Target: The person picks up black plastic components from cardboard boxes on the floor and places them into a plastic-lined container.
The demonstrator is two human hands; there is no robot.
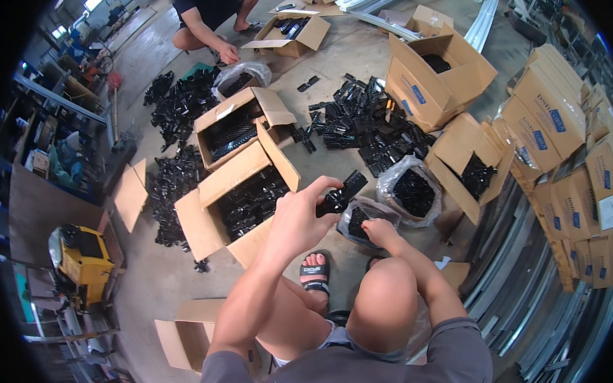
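My left grip [299,209] is clamping a black part [345,192], perhaps more than one, between the open carton [198,227] and the nearer plastic bag [381,209]. My right grip [381,232] is dipping into that bag among small black pieces [357,223]; I cannot tell whether its fingertips are pinching any. My left fingers may be losing the part if it is twisting off balance, and my right wrist may be spilling pieces if it is dragging the bag's soft rim.
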